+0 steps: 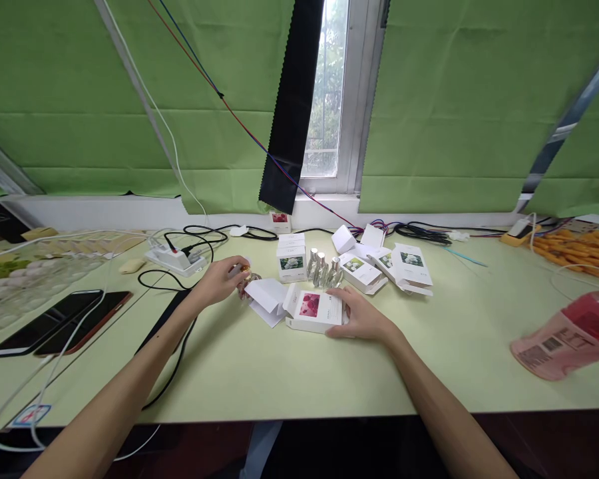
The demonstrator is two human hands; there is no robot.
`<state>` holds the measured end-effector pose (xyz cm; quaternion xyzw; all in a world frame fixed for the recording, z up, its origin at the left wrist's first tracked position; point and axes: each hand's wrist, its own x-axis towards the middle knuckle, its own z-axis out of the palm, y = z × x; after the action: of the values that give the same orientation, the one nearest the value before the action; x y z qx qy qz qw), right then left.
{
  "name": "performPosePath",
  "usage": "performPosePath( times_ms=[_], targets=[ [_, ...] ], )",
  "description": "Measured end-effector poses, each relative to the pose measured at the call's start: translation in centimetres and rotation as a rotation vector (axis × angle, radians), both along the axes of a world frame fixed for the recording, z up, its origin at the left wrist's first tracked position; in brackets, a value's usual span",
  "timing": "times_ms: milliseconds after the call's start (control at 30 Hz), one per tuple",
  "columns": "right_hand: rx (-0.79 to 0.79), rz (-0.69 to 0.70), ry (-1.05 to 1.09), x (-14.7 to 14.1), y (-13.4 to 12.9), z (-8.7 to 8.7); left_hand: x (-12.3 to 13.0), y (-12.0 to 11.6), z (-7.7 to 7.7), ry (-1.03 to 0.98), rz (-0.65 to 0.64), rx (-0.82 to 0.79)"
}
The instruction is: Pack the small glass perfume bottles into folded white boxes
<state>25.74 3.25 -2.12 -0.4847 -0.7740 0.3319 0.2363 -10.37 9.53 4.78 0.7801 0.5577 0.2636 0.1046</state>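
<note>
With its fingers pinched at a gold-topped perfume bottle, my left hand is at the centre left of the table. My right hand grips the right end of a white perfume box with a red flower picture, which lies flat with its left end open. White folded card sits between the bottle and this box. Behind them are several silver-capped glass bottles. A white box with a white flower picture stands to their left. Open white-flower boxes lie at their right.
A power strip with black cables is at the left, near two phones and egg trays. At the right stand a pink bottle, lying tilted, and orange sticks. Cables run along the wall.
</note>
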Motion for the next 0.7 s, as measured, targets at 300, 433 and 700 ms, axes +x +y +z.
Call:
performPosePath(
  times_ms=[300,433,700],
  targets=[
    [-0.012,-0.005,0.026,0.0,-0.2,0.3,0.6,1.5,0.2,0.04,-0.023,0.05],
    [-0.001,-0.007,0.02,0.0,-0.1,0.1,1.5,-0.3,0.2,0.1,0.036,0.254],
    [0.059,0.0,0.042,0.0,-0.2,0.0,4.4,-5.4,-5.1,0.256,-0.212,0.046]
  ],
)
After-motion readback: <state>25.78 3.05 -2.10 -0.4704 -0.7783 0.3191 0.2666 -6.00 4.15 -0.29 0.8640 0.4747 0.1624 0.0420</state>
